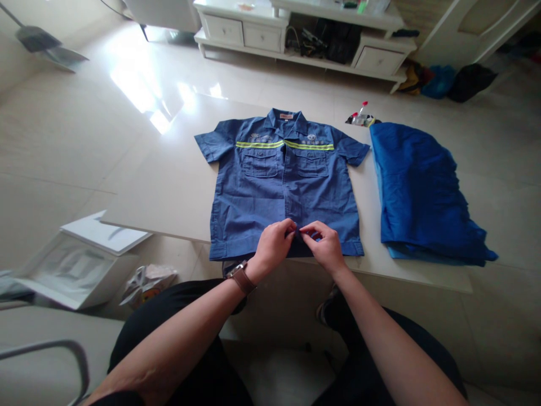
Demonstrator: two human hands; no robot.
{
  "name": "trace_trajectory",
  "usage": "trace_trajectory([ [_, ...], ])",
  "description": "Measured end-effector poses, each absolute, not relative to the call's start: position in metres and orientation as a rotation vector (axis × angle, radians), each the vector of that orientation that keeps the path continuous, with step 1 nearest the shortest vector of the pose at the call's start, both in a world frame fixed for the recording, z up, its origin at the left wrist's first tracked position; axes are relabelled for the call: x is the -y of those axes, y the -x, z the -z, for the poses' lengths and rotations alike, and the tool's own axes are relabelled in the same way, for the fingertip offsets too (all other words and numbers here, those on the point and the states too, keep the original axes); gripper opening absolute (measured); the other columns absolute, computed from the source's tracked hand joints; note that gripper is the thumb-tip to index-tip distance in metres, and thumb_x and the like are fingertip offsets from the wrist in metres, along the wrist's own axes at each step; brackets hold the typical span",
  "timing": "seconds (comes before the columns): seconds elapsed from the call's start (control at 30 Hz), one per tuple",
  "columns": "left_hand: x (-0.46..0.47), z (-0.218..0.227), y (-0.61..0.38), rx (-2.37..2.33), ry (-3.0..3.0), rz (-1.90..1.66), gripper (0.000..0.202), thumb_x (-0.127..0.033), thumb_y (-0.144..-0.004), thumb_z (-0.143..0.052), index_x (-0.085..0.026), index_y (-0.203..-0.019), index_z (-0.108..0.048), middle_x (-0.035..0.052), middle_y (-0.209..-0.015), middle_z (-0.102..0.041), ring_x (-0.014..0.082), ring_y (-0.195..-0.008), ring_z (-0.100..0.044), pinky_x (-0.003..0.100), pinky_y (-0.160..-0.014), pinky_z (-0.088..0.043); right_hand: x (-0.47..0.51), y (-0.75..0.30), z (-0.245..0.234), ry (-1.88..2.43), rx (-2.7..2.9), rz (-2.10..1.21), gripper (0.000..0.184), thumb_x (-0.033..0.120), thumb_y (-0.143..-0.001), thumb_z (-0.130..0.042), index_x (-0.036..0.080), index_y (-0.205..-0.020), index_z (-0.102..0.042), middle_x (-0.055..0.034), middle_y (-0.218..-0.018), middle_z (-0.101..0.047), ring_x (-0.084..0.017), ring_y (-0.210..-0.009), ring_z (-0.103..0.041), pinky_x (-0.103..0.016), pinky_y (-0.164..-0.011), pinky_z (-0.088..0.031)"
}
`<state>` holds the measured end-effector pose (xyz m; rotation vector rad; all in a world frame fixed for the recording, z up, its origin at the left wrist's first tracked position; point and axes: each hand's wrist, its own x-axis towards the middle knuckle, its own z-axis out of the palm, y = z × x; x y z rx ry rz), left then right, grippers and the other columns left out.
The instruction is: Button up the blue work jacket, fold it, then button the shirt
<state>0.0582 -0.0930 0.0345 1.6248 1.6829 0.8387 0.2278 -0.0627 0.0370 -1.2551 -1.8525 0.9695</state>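
Note:
A blue short-sleeved work shirt point(253, 197) lies face up and spread flat, its collar pointing away from me. Yellow reflective stripes cross its chest above two flap pockets. At the lower end of the front opening, my left hand point(274, 241) pinches the shirt's edge between thumb and fingers. Close beside it on the right, my right hand point(324, 243) also pinches the cloth near the hem. The fingertips of both hands nearly meet, and the small piece of front edge between them is partly hidden.
The shirt rests on a pale table point(169, 192). Folded bright blue cloth point(418, 192) lies at the table's right. Behind it are small bottles with red caps point(360, 117). A white cabinet point(240, 34) stands across the room; an open white box point(80, 259) is at lower left.

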Motion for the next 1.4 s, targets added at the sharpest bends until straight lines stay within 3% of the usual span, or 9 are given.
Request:
trace_trajectory([
  [0.53,0.092,-0.036,-0.061,-1.533,-1.278,-1.013,0.025,0.002,-0.08,-0.058,-0.019,-0.091,-0.062,0.0002,-0.083,-0.073,0.0141,-0.08,-0.069,0.022,-0.072,-0.048,0.065,-0.224,-0.036,1.285,1.831,-1.001,0.009,0.025,-0.082,-0.066,0.02,-0.084,-0.074,-0.0031,-0.078,-0.073,-0.016,-0.065,-0.064,-0.027,-0.06,-0.048],
  [0.67,0.092,-0.037,-0.06,-1.435,-1.171,-1.029,0.025,0.001,-0.078,-0.054,-0.018,-0.093,-0.062,-0.0013,-0.08,-0.071,0.0115,-0.073,-0.066,0.018,-0.064,-0.044,0.066,-0.224,-0.034,1.249,1.891,-0.932,0.009,0.02,-0.082,-0.064,0.02,-0.084,-0.072,-0.0026,-0.079,-0.072,-0.016,-0.067,-0.065,-0.027,-0.062,-0.049],
  [0.8,0.093,-0.039,-0.059,-1.381,-1.05,-0.999,0.011,-0.013,-0.084,-0.061,-0.017,-0.094,-0.06,-0.0025,-0.072,-0.069,0.0099,-0.062,-0.058,0.018,-0.057,-0.037,0.066,-0.225,-0.033,1.233,1.926,-0.911,0.009,0.017,-0.082,-0.063,0.02,-0.084,-0.072,-0.002,-0.078,-0.072,-0.016,-0.067,-0.064,-0.027,-0.063,-0.049],
  [0.93,0.094,-0.034,-0.06,-1.347,-1.015,-1.034,0.022,-0.027,-0.083,-0.075,-0.016,-0.095,-0.061,0.0023,-0.081,-0.074,0.0132,-0.072,-0.066,0.019,-0.062,-0.043,0.067,-0.224,-0.035,1.24,1.934,-0.901,0.009,0.016,-0.083,-0.063,0.02,-0.082,-0.072,-0.0019,-0.079,-0.072,-0.016,-0.068,-0.064,-0.028,-0.065,-0.05],
  [1.17,0.086,-0.024,-0.062,-1.376,-0.844,-1.096,0.01,-0.011,-0.075,-0.074,-0.012,-0.083,-0.068,0.002,-0.076,-0.072,0.0125,-0.071,-0.065,0.021,-0.067,-0.047,0.069,-0.221,-0.037,1.225,1.939,-0.909,0.008,0.015,-0.084,-0.065,0.02,-0.084,-0.071,-0.0014,-0.078,-0.071,-0.015,-0.067,-0.063,-0.027,-0.063,-0.049],
  [1.4,0.085,-0.029,-0.063,-1.371,-0.783,-1.12,0.013,-0.014,-0.074,-0.074,-0.013,-0.084,-0.066,0.0004,-0.067,-0.07,0.0109,-0.06,-0.059,0.02,-0.057,-0.039,0.069,-0.222,-0.035,1.183,2.013,-0.786,0.01,0.012,-0.086,-0.065,0.021,-0.084,-0.067,-0.0028,-0.084,-0.064,-0.017,-0.074,-0.061,-0.03,-0.069,-0.05],
])
